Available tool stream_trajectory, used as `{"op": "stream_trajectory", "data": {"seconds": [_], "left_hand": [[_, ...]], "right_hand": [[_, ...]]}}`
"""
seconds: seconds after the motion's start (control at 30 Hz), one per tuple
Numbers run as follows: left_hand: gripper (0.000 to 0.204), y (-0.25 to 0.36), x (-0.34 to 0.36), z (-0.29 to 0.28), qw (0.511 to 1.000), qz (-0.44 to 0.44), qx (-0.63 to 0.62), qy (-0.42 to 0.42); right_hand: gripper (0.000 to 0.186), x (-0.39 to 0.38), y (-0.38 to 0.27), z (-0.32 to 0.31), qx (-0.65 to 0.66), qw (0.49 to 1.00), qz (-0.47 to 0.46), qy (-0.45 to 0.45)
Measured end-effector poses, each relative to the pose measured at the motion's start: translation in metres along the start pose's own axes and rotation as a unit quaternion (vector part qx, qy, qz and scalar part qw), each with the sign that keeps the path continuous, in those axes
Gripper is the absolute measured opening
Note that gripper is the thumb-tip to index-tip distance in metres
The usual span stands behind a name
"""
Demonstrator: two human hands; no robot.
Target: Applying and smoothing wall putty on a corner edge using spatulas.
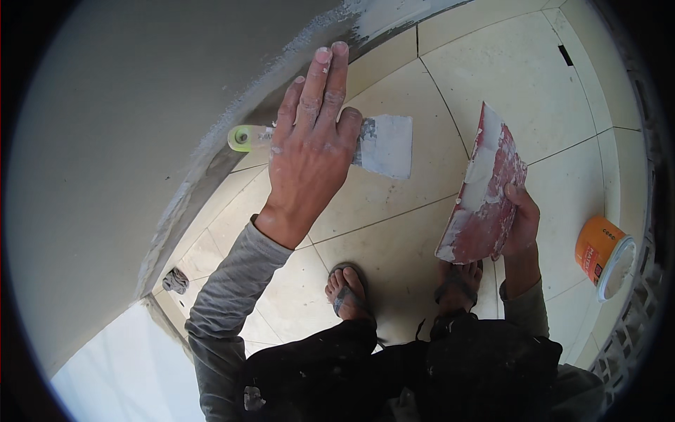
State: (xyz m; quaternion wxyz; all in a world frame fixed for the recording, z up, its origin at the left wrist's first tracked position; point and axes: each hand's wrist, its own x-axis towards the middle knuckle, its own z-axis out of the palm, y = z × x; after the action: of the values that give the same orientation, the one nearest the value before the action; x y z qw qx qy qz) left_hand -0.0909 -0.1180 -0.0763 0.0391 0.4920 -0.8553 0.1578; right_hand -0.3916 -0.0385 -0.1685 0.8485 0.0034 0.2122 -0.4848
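Note:
My left hand (pixel 306 158) holds a putty knife (pixel 387 146) crosswise, its pale green-ended handle under my fingers and its wide, white-smeared blade pointing right. My index and middle fingers stretch up toward a grey wall edge (pixel 334 28) coated with pale filler. On the right, my right hand (pixel 520 218) grips a red flat spreader or board (pixel 485 183), streaked with white paste and held tilted above the tiles. Part of that hand is hidden behind it.
Cream floor tiles (pixel 380 225) surround my two sandalled feet (pixel 344 288). An orange tub (pixel 594 250) with white contents stands at the right, beside a patterned lattice edge (pixel 626 330). A crumpled grey cloth (pixel 176 280) lies near the wall's base at the left.

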Motion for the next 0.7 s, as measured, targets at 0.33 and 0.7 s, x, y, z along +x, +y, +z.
{"op": "stream_trajectory", "data": {"seconds": [0.33,0.7], "left_hand": [[0.008,0.002,0.004,0.024,0.996,-0.027,0.018,-0.078],[0.007,-0.007,0.009,0.002,0.998,-0.012,0.052,-0.03]], "right_hand": [[0.053,-0.001,-0.004,0.001,-0.02,0.999,-0.027,0.022],[0.051,0.005,-0.005,-0.001,-0.017,0.999,-0.029,0.032]]}}
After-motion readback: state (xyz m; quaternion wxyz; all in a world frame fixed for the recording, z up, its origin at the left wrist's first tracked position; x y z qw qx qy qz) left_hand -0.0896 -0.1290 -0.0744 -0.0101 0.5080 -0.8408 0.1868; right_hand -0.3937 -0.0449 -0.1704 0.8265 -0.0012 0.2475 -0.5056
